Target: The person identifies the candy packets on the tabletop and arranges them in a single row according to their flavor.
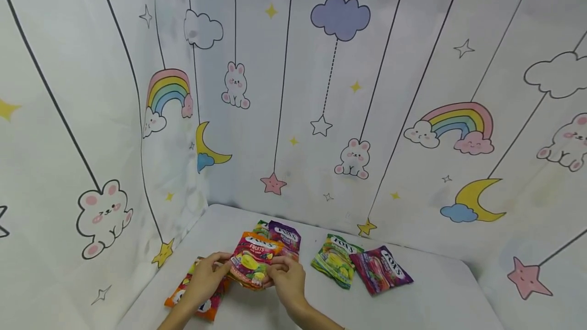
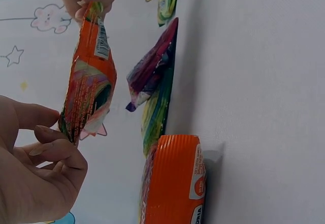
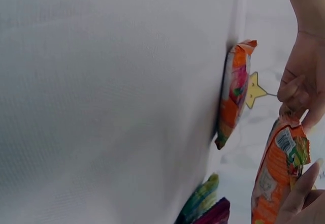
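Both hands hold up one orange candy bag [image 1: 250,260] above the table, its printed front toward the head camera. The left hand [image 1: 206,277] pinches its left edge between thumb and fingers; the right hand [image 1: 289,282] pinches the opposite edge. In the left wrist view the bag [image 2: 92,82] is seen from its side, with the left hand [image 2: 40,158] at its lower end. The right wrist view shows the bag [image 3: 277,173] between both hands. Another orange bag [image 1: 208,305] lies on the table, partly hidden behind the left forearm.
Behind the held bag lie a purple bag [image 1: 285,234] and a green bag [image 1: 261,227], partly covered. Right of them, a green bag [image 1: 337,261] touches a purple-red bag [image 1: 381,270]. Printed walls stand behind and left of the white table [image 1: 435,299].
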The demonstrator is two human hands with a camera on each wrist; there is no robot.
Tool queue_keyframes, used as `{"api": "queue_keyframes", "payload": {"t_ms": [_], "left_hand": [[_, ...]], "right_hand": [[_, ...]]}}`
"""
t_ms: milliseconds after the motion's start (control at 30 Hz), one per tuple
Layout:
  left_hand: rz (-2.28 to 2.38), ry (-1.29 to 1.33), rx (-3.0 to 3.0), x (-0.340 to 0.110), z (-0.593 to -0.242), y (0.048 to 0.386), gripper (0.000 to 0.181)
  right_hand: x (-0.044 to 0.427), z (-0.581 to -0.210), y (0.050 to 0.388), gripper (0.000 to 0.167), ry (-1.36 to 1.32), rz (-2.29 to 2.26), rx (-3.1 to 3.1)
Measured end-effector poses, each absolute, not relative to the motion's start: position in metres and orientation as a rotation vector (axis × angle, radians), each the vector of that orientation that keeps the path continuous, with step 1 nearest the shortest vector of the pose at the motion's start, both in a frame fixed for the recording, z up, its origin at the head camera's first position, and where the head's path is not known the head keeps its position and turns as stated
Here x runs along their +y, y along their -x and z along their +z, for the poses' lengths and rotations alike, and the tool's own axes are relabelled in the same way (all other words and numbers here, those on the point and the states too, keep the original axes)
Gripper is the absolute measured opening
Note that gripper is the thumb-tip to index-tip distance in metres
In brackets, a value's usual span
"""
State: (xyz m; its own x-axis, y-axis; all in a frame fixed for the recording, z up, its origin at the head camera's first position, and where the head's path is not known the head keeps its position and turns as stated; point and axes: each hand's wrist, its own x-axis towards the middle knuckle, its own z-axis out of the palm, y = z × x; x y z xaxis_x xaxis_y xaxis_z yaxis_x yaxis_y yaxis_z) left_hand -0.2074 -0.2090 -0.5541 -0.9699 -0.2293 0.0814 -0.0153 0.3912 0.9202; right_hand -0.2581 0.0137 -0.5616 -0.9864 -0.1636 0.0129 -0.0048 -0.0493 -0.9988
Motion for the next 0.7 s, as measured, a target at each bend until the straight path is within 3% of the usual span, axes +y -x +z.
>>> {"api": "queue_keyframes", "payload": {"t_ms": [700], "left_hand": [[-1.679, -0.317, -2.485, -0.208, -0.572, 0.189, 0.024]], "right_hand": [[0.018, -0.572, 0.242, 0.021, 0.139, -2.131, 2.041]]}}
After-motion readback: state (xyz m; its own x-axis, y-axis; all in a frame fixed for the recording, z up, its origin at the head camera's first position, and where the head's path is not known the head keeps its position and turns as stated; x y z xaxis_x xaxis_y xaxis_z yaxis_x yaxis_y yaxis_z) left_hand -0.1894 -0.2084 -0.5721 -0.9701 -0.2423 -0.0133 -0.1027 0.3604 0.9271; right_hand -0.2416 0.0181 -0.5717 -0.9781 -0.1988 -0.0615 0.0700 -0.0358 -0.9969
